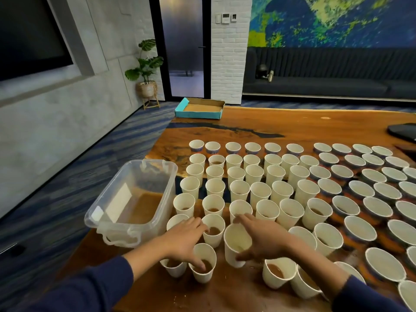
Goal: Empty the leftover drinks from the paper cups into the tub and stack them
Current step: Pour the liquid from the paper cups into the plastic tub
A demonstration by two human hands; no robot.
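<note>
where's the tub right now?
In the head view the clear plastic tub sits at the table's left edge, just left of the paper cups, ahead and left of the left hand. It holds brown liquid.

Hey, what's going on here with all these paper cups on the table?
A person is clearing paper cups off a wooden table. The right hand grips a tilted cup, thumb at its base. The left hand reaches over a cup with brown drink, fingertips at its rim. A clear plastic tub to the left already holds brown liquid. Dozens of cups stand in rows, several with leftover drink, and no stack is visible yet.
</note>
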